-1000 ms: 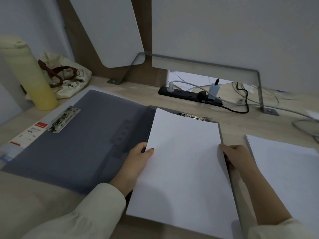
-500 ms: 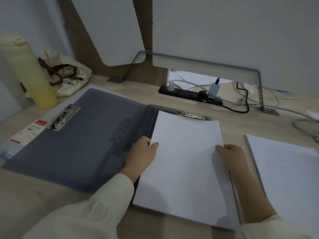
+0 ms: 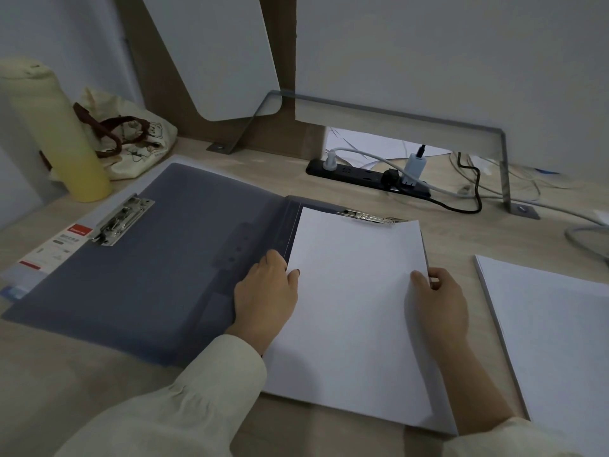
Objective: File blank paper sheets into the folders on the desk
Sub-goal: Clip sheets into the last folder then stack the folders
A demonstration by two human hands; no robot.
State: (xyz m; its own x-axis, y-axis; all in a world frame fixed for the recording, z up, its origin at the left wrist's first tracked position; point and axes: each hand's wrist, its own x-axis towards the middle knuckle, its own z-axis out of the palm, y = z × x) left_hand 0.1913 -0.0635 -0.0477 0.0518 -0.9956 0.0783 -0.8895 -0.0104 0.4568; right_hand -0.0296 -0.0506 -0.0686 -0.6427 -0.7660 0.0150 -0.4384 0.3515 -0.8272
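An open blue-grey folder (image 3: 158,258) lies flat on the desk, with one metal clip (image 3: 120,219) on its left flap and another clip (image 3: 369,216) at the top of its right flap. A blank white sheet (image 3: 352,311) lies on the right flap, its top edge at that clip. My left hand (image 3: 267,298) pinches the sheet's left edge, thumb on top. My right hand (image 3: 440,303) pinches its right edge. A stack of blank paper (image 3: 553,341) lies to the right.
A yellow bottle (image 3: 56,133) and a cloth bag (image 3: 131,143) stand at the back left. A black power strip (image 3: 365,178) with plugs and cables runs along the back, under a metal bracket (image 3: 504,166). A labelled folder (image 3: 56,245) pokes out beneath the open one.
Both hands have slid the sheet up the right flap, so its top edge now reaches the clip; the hands moved forward with it.
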